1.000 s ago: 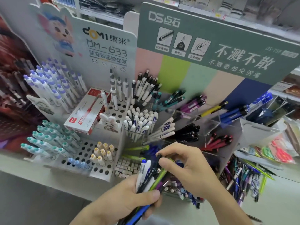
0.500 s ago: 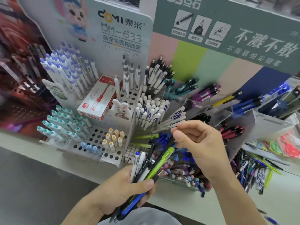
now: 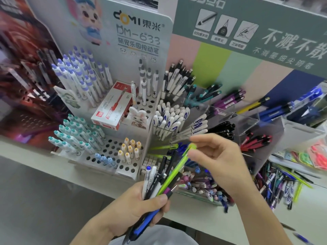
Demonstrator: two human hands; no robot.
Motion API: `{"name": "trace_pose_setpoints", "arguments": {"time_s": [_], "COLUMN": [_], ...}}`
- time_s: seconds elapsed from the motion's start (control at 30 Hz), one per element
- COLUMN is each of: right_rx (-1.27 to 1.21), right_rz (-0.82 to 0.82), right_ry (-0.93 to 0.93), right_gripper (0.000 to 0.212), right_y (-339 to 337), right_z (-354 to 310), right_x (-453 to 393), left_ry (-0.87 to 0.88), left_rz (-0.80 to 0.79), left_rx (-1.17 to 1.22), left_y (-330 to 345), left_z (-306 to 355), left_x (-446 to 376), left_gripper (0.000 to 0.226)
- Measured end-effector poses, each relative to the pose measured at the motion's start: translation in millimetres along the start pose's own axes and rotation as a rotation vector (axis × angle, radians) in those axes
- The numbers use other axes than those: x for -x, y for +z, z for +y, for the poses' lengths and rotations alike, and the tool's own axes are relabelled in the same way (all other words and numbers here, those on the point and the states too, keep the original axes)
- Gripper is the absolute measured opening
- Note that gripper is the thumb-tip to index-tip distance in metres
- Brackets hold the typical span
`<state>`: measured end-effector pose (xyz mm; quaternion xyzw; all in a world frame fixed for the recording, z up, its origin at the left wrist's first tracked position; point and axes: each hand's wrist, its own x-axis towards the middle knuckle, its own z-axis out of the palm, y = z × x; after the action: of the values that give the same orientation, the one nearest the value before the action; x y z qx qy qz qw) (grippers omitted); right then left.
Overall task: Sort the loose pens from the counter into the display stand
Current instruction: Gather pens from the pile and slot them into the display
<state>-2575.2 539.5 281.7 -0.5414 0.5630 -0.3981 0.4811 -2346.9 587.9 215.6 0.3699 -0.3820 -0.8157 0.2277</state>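
My left hand (image 3: pixel 136 207) grips a bundle of mixed pens (image 3: pixel 159 181), white, black, blue and purple, low in the middle of the view. My right hand (image 3: pixel 217 161) pinches the top end of a lime green pen (image 3: pixel 177 170) whose lower part still sits in that bundle. Behind both hands stands the clear acrylic display stand (image 3: pixel 247 121), its angled compartments holding white, black, red, purple, teal, yellow and blue pens. A compartment just behind my right hand holds lime green pens (image 3: pixel 164 147). A heap of loose pens (image 3: pixel 283 183) lies on the counter at the right.
A white perforated stand (image 3: pixel 113 149) at the left holds purple-capped, teal-capped and yellow-capped pens. A red and white pen box (image 3: pixel 113 110) lies on it. A low tray of small items (image 3: pixel 200 188) sits under my right hand. The counter edge (image 3: pixel 203 221) runs in front.
My right hand has risen, drawing the lime green pen up out of the bundle. The view has shifted closer to the stands. My left hand keeps its grip.
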Motion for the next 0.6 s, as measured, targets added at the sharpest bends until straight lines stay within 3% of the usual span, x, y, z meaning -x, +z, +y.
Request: {"name": "trace_pose_setpoints", "arguments": {"time_s": [0.13, 0.23, 0.43, 0.6], "right_rx": [-0.202, -0.068, 0.290, 0.450], "right_rz": [0.337, 0.488, 0.476, 0.371], "right_ry": [-0.138, -0.299, -0.614, -0.657], "right_gripper": [0.019, 0.019, 0.018, 0.015], "right_y": [-8, 5, 36, 58], "right_z": [-3, 11, 45, 56], "right_x": [-1, 0, -16, -19], "left_ry": [-0.007, 0.036, 0.100, 0.136], "left_rz": [0.101, 0.185, 0.272, 0.190], "left_rx": [0.094, 0.177, 0.359, 0.422], "left_y": [-10, -13, -8, -2], "left_z": [-3, -4, -6, -4], "left_x": [8, 11, 7, 3], "left_gripper": [0.054, 0.061, 0.062, 0.041]}}
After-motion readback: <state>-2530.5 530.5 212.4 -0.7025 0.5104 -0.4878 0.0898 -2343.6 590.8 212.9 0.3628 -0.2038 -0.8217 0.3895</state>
